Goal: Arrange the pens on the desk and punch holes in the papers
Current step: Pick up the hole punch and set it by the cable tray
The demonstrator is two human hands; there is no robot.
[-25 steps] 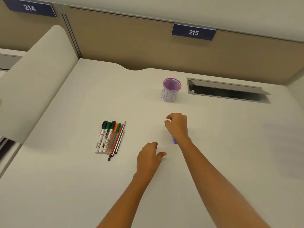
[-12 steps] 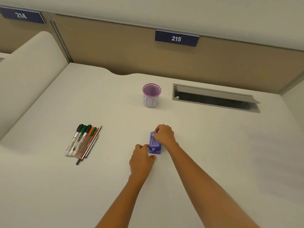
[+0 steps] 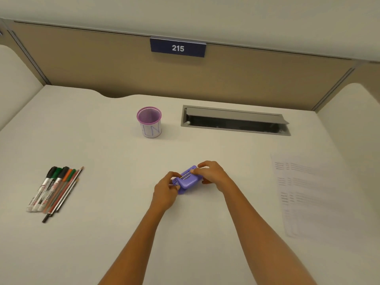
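A second ago my right hand (image 3: 211,174) alone covered the purple hole punch (image 3: 188,181) while my left hand (image 3: 166,192) lay beside it. Half a second ago both were on it, and it pointed end-on to me. Now it sits slantwise at the middle of the surface (image 3: 123,223) and both hands hold it. My left fingers (image 3: 172,175) curl round its near-left end, and the right ones pinch its far-right end and top.

I judge that I am readying the punch (turning it, perhaps freeing its lever), so the punching half has begun, though no sheet is in it yet. The papers (image 3: 308,194) lie flat by the right edge, well apart from the punch. The pens (image 3: 54,190) lie in a neat row near the left edge, not in the mesh cup (image 3: 149,122) toward the back edge.

Readable writing: "215", white on the blue sign (image 3: 178,48) above the back edge. The cup's label carries blue handwriting I cannot make out. The markers' print and the papers' text are too small to read.
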